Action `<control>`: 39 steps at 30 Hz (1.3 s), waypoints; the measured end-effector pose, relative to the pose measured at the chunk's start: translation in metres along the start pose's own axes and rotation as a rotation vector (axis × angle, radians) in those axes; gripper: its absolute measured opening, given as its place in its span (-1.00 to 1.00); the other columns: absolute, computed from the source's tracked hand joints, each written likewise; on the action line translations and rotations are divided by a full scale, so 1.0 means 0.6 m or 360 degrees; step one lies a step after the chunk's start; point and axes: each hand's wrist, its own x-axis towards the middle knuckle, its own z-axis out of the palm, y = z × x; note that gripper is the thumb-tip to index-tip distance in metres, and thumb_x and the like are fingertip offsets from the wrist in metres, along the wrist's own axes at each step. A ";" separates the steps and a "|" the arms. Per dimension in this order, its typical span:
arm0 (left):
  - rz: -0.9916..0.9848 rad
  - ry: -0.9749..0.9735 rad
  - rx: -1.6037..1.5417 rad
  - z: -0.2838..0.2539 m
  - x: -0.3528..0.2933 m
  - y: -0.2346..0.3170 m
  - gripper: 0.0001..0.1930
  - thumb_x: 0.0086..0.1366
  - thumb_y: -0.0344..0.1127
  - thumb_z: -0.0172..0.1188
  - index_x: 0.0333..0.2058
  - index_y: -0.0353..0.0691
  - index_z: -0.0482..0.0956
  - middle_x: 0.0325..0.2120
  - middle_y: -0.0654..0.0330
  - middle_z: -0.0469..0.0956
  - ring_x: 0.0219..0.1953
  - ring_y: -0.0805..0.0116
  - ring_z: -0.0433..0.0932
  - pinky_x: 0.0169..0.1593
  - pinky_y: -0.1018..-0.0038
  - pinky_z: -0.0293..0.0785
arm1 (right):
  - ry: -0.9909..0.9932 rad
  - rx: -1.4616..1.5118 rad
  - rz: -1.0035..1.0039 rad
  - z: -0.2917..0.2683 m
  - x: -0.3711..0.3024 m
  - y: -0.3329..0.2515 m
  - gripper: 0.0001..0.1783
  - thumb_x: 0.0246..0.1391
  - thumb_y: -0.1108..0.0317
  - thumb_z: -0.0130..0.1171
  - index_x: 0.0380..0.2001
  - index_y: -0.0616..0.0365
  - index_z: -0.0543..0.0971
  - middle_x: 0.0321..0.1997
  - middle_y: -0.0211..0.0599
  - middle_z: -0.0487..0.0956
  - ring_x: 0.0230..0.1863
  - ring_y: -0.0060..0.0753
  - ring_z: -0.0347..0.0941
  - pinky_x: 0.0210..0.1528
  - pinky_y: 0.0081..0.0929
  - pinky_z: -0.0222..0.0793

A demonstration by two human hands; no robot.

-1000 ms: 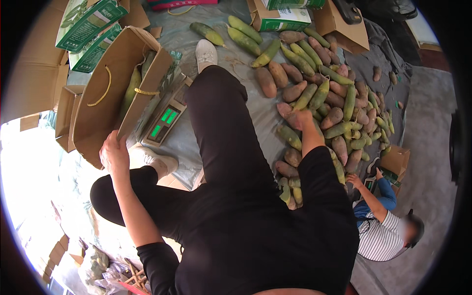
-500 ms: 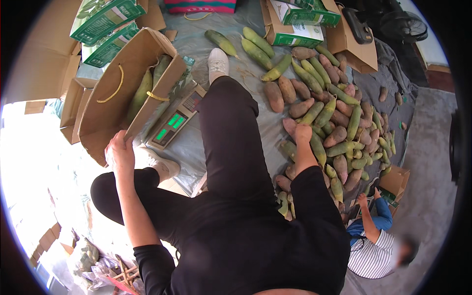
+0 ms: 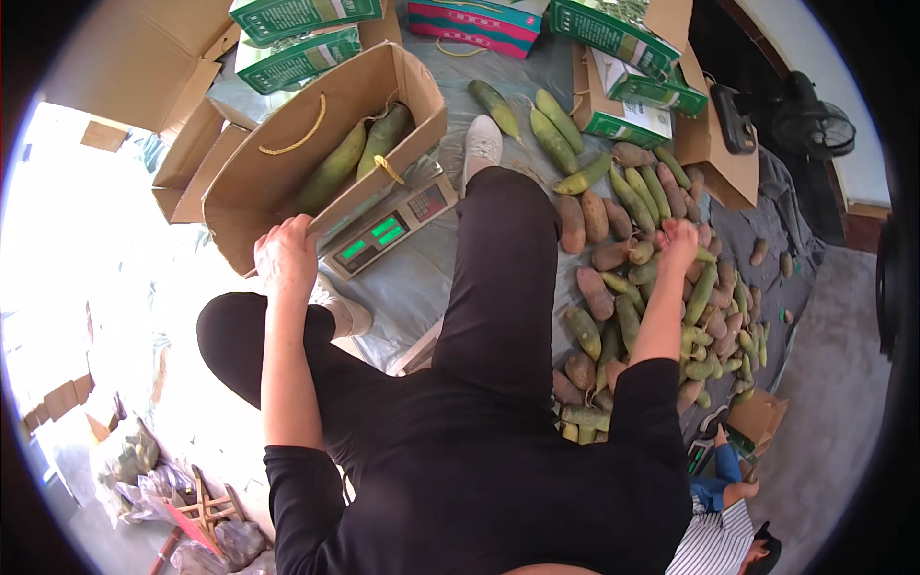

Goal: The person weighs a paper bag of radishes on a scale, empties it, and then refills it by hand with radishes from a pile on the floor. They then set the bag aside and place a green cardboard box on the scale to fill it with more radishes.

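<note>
I sit on the floor with my legs stretched out in black trousers. My left hand (image 3: 286, 254) grips the near rim of an open cardboard box (image 3: 278, 182) with yellow cord handles. The box rests on a digital scale (image 3: 388, 232) and holds a few long green fruits (image 3: 335, 171). My right hand (image 3: 678, 240) reaches to the right, fingers spread, and rests on a pile of green and reddish-brown oblong fruits (image 3: 623, 316). I cannot see any fruit lifted in it.
Green printed cartons (image 3: 292, 53) and a pink one (image 3: 479, 21) stand at the back, with open brown boxes (image 3: 714, 144) at back right. Another person in a striped shirt (image 3: 719, 541) crouches at lower right. Bags and scraps (image 3: 134, 460) lie at lower left.
My right hand has moved farther right across the fruit pile. My left hand has stayed on the box rim, and my view has tilted a little.
</note>
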 end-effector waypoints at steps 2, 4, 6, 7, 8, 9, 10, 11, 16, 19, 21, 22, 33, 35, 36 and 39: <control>-0.0019 -0.0019 0.0086 0.006 -0.003 -0.006 -0.76 0.03 -0.35 0.19 -0.26 -0.11 0.54 -0.32 0.22 0.56 -0.20 0.24 0.51 -0.07 0.31 0.33 | -0.0046 -0.0202 -0.0002 0.035 -0.008 -0.052 -0.68 0.18 0.08 -0.07 -0.44 0.07 0.50 -0.40 -0.40 0.55 -0.35 -0.47 0.45 -0.33 -0.50 0.33; -0.0013 0.0014 0.0096 0.002 -0.008 -0.008 -0.79 0.05 -0.35 0.17 -0.27 -0.10 0.53 -0.34 0.24 0.56 -0.21 0.24 0.50 -0.10 0.29 0.34 | -0.0220 -0.0448 0.0056 0.053 -0.001 -0.053 -0.72 0.10 0.10 0.05 -0.36 0.07 0.54 -0.40 -0.42 0.55 -0.36 -0.51 0.45 -0.39 -0.53 0.33; 0.0011 0.0046 0.0101 0.001 -0.011 -0.009 -0.80 0.05 -0.35 0.16 -0.28 -0.10 0.52 -0.35 0.25 0.56 -0.22 0.24 0.50 -0.11 0.29 0.34 | -0.0320 -0.0776 -0.0064 0.069 -0.017 -0.016 -0.78 -0.03 0.33 0.17 -0.25 0.06 0.54 -0.42 -0.44 0.52 -0.45 -0.53 0.44 -0.51 -0.54 0.32; 0.0034 0.0028 0.0067 0.003 -0.005 -0.002 -0.81 0.06 -0.36 0.15 -0.29 -0.11 0.52 -0.35 0.24 0.55 -0.23 0.24 0.50 -0.11 0.30 0.34 | -0.0347 -0.1102 -0.0316 0.038 0.008 0.026 -0.72 -0.07 0.36 0.19 -0.22 0.11 0.53 -0.43 -0.42 0.52 -0.47 -0.49 0.44 -0.50 -0.51 0.35; 0.0050 0.0009 0.0070 0.003 -0.003 0.001 -0.81 0.06 -0.36 0.15 -0.29 -0.11 0.52 -0.35 0.24 0.55 -0.23 0.24 0.50 -0.11 0.30 0.34 | -0.0354 -0.1512 -0.0387 0.030 0.008 0.059 -0.67 -0.17 0.31 0.25 -0.25 0.17 0.55 -0.33 -0.18 0.60 -0.31 -0.25 0.55 -0.22 -0.39 0.44; 0.0022 0.0001 0.0080 0.002 -0.004 -0.001 -0.81 0.06 -0.36 0.15 -0.29 -0.11 0.52 -0.35 0.24 0.55 -0.23 0.23 0.50 -0.11 0.30 0.33 | -0.0494 -0.1621 -0.0379 0.027 -0.005 0.086 -0.67 -0.18 0.32 0.25 -0.26 0.14 0.56 -0.26 -0.06 0.59 -0.20 -0.11 0.53 -0.12 -0.30 0.41; 0.0006 -0.0006 0.0080 0.004 -0.002 0.002 -0.82 0.07 -0.37 0.14 -0.29 -0.11 0.52 -0.36 0.24 0.55 -0.23 0.23 0.50 -0.11 0.30 0.33 | -0.0543 -0.1739 -0.0399 0.015 -0.018 0.115 -0.68 -0.17 0.29 0.23 -0.27 0.14 0.57 -0.27 -0.04 0.59 -0.18 -0.08 0.52 -0.11 -0.28 0.41; 0.0014 0.0016 0.0034 0.007 -0.001 0.000 -0.83 0.08 -0.36 0.15 -0.29 -0.13 0.52 -0.36 0.21 0.55 -0.22 0.20 0.50 -0.10 0.29 0.33 | -0.0593 -0.1855 -0.0419 0.002 -0.030 0.141 -0.69 -0.16 0.27 0.22 -0.28 0.14 0.58 -0.27 -0.02 0.58 -0.16 -0.05 0.51 -0.10 -0.26 0.40; 0.0003 -0.0058 -0.0066 0.010 0.010 0.018 -0.82 0.10 -0.34 0.16 -0.28 -0.17 0.52 -0.36 0.13 0.56 -0.22 0.14 0.51 -0.09 0.27 0.34 | -0.0467 -0.2290 0.0054 -0.103 -0.048 0.229 -0.63 -0.15 0.18 0.23 -0.27 0.17 0.57 -0.29 -0.06 0.59 -0.23 -0.06 0.52 -0.16 -0.24 0.41; -0.0103 -0.0021 -0.0027 0.003 -0.008 0.001 -0.82 0.09 -0.36 0.16 -0.29 -0.22 0.52 -0.37 0.10 0.56 -0.21 0.13 0.50 -0.08 0.26 0.34 | -0.0310 -0.2047 0.0678 -0.049 -0.111 0.227 -0.64 -0.12 0.16 0.22 -0.28 0.16 0.57 -0.34 -0.18 0.59 -0.37 -0.14 0.55 -0.31 -0.20 0.42; -0.0110 -0.0029 -0.0064 0.003 -0.005 0.003 -0.82 0.09 -0.36 0.16 -0.29 -0.21 0.52 -0.37 0.11 0.56 -0.21 0.13 0.50 -0.08 0.26 0.34 | -0.0070 -0.1591 0.1160 -0.048 -0.151 0.196 -0.66 -0.08 0.14 0.20 -0.31 0.15 0.57 -0.40 -0.23 0.58 -0.42 -0.18 0.54 -0.37 -0.18 0.41; -0.0126 -0.0031 -0.0096 0.001 -0.005 0.004 -0.82 0.08 -0.37 0.16 -0.29 -0.21 0.52 -0.36 0.11 0.56 -0.21 0.13 0.50 -0.08 0.26 0.34 | -0.0090 -0.1473 0.1192 -0.052 -0.154 0.210 -0.71 -0.05 0.14 0.16 -0.36 0.13 0.55 -0.45 -0.30 0.55 -0.49 -0.25 0.51 -0.44 -0.21 0.38; -0.0097 0.0006 0.0050 -0.004 -0.009 0.000 -0.80 0.04 -0.38 0.16 -0.29 -0.15 0.54 -0.36 0.21 0.56 -0.21 0.21 0.50 -0.07 0.29 0.33 | -0.0192 -0.2028 -0.0117 -0.102 -0.097 0.312 -0.84 -0.10 0.34 0.07 -0.55 0.17 0.59 -0.57 -0.26 0.54 -0.51 -0.26 0.46 -0.36 -0.31 0.36; -0.0074 0.0035 0.0036 -0.003 -0.011 -0.005 -0.80 0.04 -0.37 0.16 -0.29 -0.14 0.54 -0.36 0.21 0.56 -0.21 0.22 0.50 -0.07 0.29 0.33 | -0.0061 -0.1590 -0.0043 -0.078 -0.106 0.255 -0.77 -0.11 0.33 0.07 -0.44 0.27 0.60 -0.50 -0.14 0.57 -0.44 -0.10 0.46 -0.27 -0.32 0.36; -0.0045 0.0045 0.0027 -0.001 -0.009 -0.006 -0.80 0.04 -0.37 0.17 -0.29 -0.14 0.54 -0.36 0.21 0.56 -0.22 0.22 0.50 -0.08 0.30 0.33 | -0.0067 -0.1582 -0.0063 -0.072 -0.101 0.239 -0.77 -0.11 0.33 0.07 -0.44 0.27 0.60 -0.50 -0.14 0.57 -0.44 -0.10 0.46 -0.27 -0.32 0.36; 0.0015 0.0046 -0.0032 0.004 0.000 0.005 -0.84 0.02 -0.37 0.18 -0.36 -0.15 0.53 -0.40 0.22 0.55 -0.25 0.20 0.50 -0.12 0.29 0.33 | -0.0102 -0.1283 -0.0675 -0.096 -0.028 0.193 -0.83 -0.05 0.35 0.05 -0.50 0.21 0.57 -0.45 -0.24 0.55 -0.35 -0.21 0.46 -0.25 -0.38 0.33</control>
